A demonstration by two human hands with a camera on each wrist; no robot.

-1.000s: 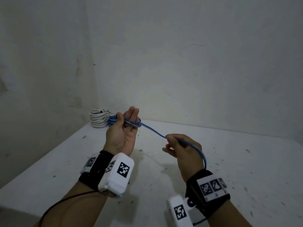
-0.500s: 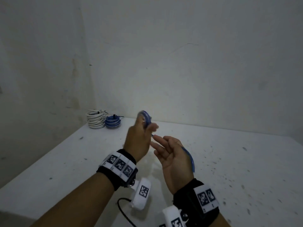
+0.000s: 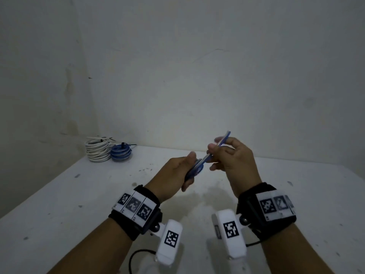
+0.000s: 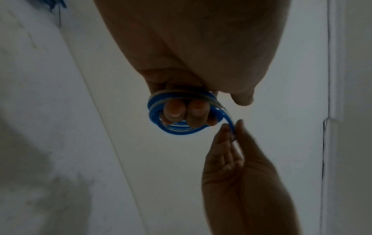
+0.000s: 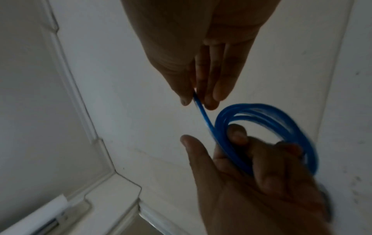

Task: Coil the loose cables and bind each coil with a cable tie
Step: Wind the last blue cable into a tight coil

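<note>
Blue cable point(image 3: 197, 169) is wound in several loops around the curled fingers point(image 4: 177, 111) of the left hand point(image 3: 173, 173), which grips the coil above the desk point(image 3: 59, 204). The free end runs up and to the right from the coil into the right hand point(image 3: 231, 157), pinched between its thumb and fingertips point(image 5: 209, 98), with a short tip sticking out past them. Both hands are held close together in the air over the middle of the desk, the right a little higher than the left.

Half a second ago the left hand was raised higher with the coil near its fingertips, and the right hand lay palm-up with loose fingers and the cable trailing down past its wrist. Now the left hand has dropped and turned back-up, the right hand has risen and closed on the cable end, and the slack between them is almost gone.

At the far left corner of the desk a white coil point(image 3: 97, 150) and a blue coil point(image 3: 120, 153) lie touching, each bound with a dark tie; they have stayed where they were.
</note>
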